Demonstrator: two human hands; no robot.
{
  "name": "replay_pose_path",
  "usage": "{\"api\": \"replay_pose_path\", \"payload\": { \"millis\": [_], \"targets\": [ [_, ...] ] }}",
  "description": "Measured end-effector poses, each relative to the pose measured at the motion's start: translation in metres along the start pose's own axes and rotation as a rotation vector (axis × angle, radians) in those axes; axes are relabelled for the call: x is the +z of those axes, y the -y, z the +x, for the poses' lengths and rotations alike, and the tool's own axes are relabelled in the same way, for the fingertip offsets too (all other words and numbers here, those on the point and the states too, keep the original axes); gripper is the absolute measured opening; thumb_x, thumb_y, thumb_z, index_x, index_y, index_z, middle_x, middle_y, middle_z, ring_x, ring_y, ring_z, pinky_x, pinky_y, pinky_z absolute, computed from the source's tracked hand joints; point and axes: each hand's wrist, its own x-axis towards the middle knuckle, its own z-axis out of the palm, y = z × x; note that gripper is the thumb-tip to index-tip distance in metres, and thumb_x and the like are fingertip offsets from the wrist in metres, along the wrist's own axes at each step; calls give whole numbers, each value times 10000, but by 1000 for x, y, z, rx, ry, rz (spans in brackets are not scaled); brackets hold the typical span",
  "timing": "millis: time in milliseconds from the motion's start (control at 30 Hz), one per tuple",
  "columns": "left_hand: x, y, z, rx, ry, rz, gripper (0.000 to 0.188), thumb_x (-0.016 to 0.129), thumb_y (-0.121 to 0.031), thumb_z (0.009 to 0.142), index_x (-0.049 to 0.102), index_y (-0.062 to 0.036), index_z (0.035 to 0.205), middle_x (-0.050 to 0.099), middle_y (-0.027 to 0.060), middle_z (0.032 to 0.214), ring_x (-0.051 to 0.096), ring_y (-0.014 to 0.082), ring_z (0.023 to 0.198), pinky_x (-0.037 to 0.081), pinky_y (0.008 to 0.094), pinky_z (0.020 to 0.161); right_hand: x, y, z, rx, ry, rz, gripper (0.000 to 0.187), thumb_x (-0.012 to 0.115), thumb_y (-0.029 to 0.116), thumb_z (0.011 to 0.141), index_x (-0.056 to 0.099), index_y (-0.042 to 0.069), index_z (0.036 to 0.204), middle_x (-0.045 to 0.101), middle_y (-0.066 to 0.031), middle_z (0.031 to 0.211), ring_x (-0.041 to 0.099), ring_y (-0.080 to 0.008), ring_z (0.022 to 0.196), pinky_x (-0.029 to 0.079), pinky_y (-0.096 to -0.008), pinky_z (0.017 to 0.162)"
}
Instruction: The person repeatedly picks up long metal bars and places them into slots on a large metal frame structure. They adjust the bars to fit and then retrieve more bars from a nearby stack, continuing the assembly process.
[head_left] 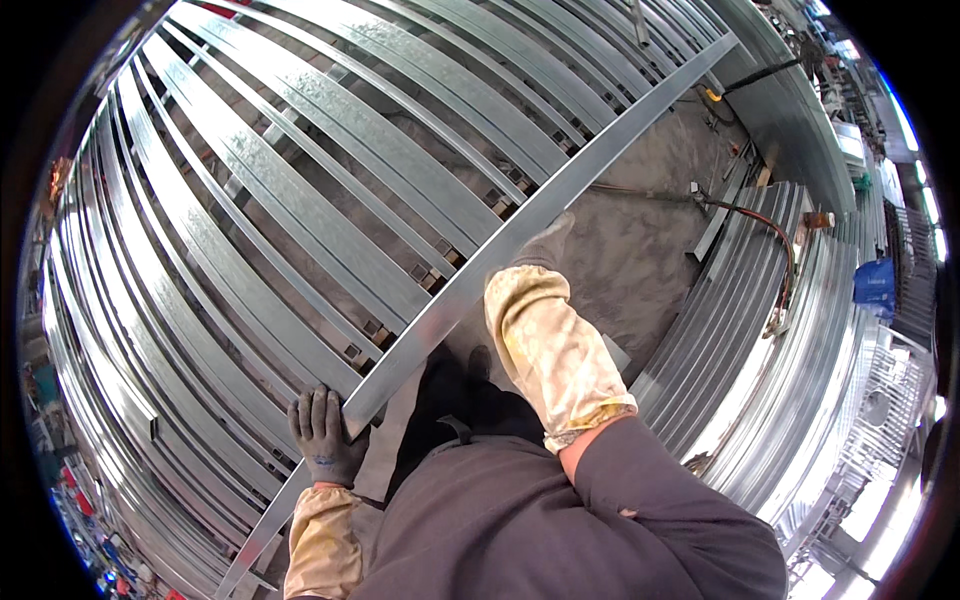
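Note:
A long silvery metal bar [450, 310] lies slantwise across the ends of several metal slats [290, 190]. My left hand [325, 430], in a grey work glove, rests beside the bar's near left end, its fingers stretched out over a slat. Along the bar's near side, about midway, is my gloved right hand [545, 243]. A stained cream sleeve cover hides part of that hand, and its fingers do not show clearly. Between the slat ends sit small dark square-holed brackets [435, 278]. Another metal strip [265, 530] runs on below my left hand.
Stacked metal profiles [720, 300] lie to the right, with a reddish-brown hose [775, 225] across them. Beyond is a tall sheet-metal wall [800, 110]. A blue object [875, 285] sits at the far right. My dark shoe [480, 362] shows on the dusty floor.

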Motion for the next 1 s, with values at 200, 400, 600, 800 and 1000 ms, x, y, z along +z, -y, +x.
{"api": "replay_pose_path", "payload": {
  "millis": [200,400,600,800,1000],
  "targets": [
    [-10,-1,0,-37,60,-14,763,817,-259,723,550,-61,1410,554,164,1493,455,411,1456,286,623,1261,-7,-32,5,-71,-94,-113,689,457,565,1102,510,12,1509,574,-227,1495,578,-380,1343,458,-438,1138],
    [3,10,-5,14,58,4,846,839,-285,682,524,-73,1437,517,191,1524,428,438,1462,273,644,1259,-16,-55,10,-174,-201,-243,668,443,546,1114,550,-8,1470,594,-249,1462,591,-390,1322,456,-431,1132],
    [4,24,-11,86,152,29,926,851,-363,667,511,-23,1458,500,222,1544,356,472,1521,214,653,1272,-15,-61,21,-199,-204,-306,654,428,528,1126,590,-28,1430,614,-271,1429,604,-400,1301,455,-424,1125],
    [-32,11,17,105,310,99,816,854,-401,707,576,-58,1393,535,189,1508,385,461,1503,211,644,1271,-32,-35,25,-165,-55,-220,600,540,502,1099,618,-13,1397,636,-236,1377,600,-371,1303,460,-445,1120],
    [-29,-40,39,-143,235,173,659,819,-371,801,633,-33,1334,629,208,1362,519,442,1339,348,587,1186,-107,23,45,-62,532,-534,446,597,435,1073,697,53,1280,721,-84,1020,641,-178,915,531,-380,831]
  ]
}}
